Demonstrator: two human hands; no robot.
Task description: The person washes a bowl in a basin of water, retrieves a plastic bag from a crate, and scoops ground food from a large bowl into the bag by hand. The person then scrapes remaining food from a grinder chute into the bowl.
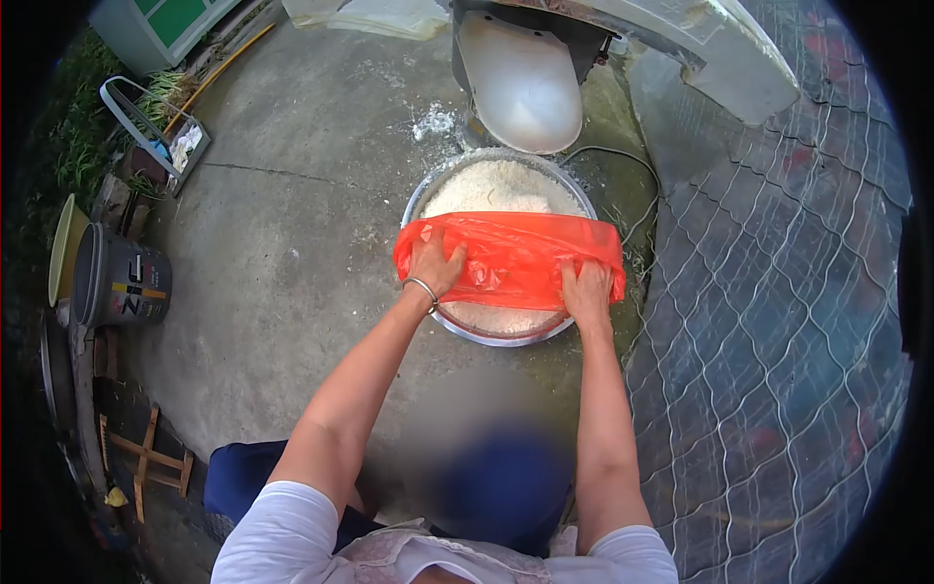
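Note:
A red plastic bag [516,255] is stretched sideways over a wide metal basin [506,340]. The basin holds a heap of white, flaky or powdery material [501,187], which shows behind and in front of the bag. At the bag's left end my left hand [435,265] grips the plastic, with a bracelet on the wrist. My right hand [587,290] has hold of the right end, its fingertips partly hidden in the folds. I cannot see whether anything is inside the bag.
A machine with a metal chute [530,92] stands just behind the basin, a cable [654,180] running to its right. Wire netting over plastic sheeting [769,341] covers the right side. Left are a dark bucket [126,277], a carrier basket [190,156] and a wooden frame [146,456].

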